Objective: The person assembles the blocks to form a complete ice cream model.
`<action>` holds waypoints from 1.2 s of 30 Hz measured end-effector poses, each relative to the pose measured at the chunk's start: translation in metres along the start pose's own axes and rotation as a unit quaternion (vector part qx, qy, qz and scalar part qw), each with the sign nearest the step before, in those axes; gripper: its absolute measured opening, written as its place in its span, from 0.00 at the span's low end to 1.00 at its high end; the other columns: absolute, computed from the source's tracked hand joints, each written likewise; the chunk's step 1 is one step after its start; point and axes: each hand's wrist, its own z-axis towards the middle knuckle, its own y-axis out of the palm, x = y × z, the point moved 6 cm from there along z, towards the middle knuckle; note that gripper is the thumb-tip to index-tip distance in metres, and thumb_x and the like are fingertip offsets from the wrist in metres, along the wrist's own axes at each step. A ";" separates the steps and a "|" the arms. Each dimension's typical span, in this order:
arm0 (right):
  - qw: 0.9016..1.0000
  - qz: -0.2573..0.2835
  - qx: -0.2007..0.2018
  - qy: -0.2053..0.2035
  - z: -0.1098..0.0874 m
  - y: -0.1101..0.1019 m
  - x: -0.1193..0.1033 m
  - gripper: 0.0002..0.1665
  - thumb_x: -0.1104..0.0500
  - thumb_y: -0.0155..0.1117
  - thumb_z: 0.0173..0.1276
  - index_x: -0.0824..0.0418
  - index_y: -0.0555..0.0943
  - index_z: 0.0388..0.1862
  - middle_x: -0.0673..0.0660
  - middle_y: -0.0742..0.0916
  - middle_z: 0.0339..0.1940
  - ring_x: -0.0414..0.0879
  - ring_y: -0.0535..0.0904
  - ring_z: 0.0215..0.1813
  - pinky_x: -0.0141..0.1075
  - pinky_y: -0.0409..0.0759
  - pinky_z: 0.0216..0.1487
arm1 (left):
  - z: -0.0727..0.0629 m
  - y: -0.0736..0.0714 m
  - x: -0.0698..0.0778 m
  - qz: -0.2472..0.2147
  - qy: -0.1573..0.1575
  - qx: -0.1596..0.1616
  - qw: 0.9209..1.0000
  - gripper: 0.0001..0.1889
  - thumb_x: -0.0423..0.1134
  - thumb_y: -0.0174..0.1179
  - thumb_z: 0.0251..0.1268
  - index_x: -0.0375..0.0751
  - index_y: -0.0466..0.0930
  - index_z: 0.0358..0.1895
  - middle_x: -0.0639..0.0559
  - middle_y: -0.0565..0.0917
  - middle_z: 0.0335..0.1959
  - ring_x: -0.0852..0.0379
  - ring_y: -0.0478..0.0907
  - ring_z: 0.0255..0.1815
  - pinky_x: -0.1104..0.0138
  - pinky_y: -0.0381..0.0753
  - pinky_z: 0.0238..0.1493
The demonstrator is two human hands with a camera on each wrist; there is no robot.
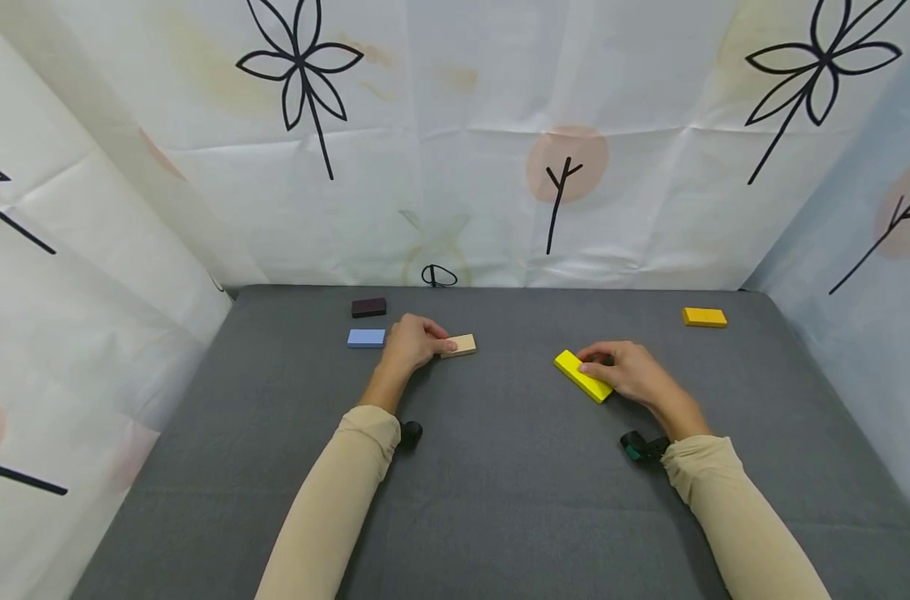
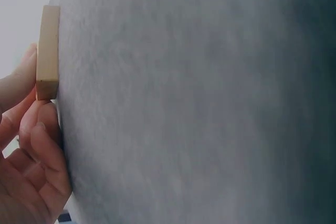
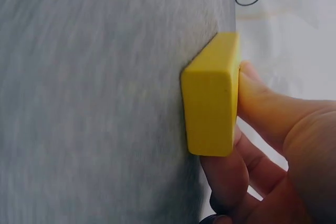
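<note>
A pale wooden block [image 1: 464,344] lies near the far middle of the grey table, its left end pinched by my left hand [image 1: 410,343]. In the left wrist view the thumb touches the wooden block [image 2: 48,45] and the other fingers curl by its near end. Farther right, my right hand [image 1: 631,372] holds a bright yellow block [image 1: 575,375] that lies slantwise. The right wrist view has this yellow block [image 3: 210,108] close up, between thumb and fingers; some fingertips are hidden behind it.
Just left of my left hand lies a blue block [image 1: 366,338], with a dark brown block [image 1: 368,307] behind it. An orange-yellow block [image 1: 704,317] sits at the far right of the grey table [image 1: 485,517]. Patterned white cloth [image 1: 462,167] hangs along the back and sides.
</note>
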 end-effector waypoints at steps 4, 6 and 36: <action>1.000 -0.003 0.006 0.001 0.002 0.004 -0.004 0.21 0.53 0.64 0.76 0.61 0.83 0.62 0.57 0.86 0.40 0.44 0.73 0.33 0.35 0.71 0.34 | 0.003 0.005 0.005 0.001 -0.009 -0.003 1.000 0.13 0.52 0.77 0.55 0.50 0.92 0.38 0.52 0.91 0.39 0.51 0.82 0.43 0.57 0.79 0.45; 1.000 0.000 0.009 0.004 0.003 0.006 -0.006 0.20 0.54 0.64 0.76 0.62 0.83 0.62 0.58 0.87 0.40 0.44 0.74 0.33 0.35 0.72 0.34 | 0.004 0.008 0.007 0.004 -0.012 -0.005 1.000 0.13 0.53 0.76 0.56 0.52 0.92 0.39 0.53 0.90 0.41 0.50 0.82 0.45 0.55 0.79 0.47; 0.997 0.050 0.003 0.058 0.018 0.039 -0.044 0.28 0.53 0.64 0.76 0.66 0.75 0.68 0.56 0.87 0.32 0.44 0.78 0.27 0.35 0.75 0.31 | 0.013 0.048 0.059 0.013 0.012 0.022 1.000 0.11 0.56 0.71 0.60 0.59 0.91 0.41 0.59 0.90 0.41 0.50 0.83 0.42 0.52 0.81 0.48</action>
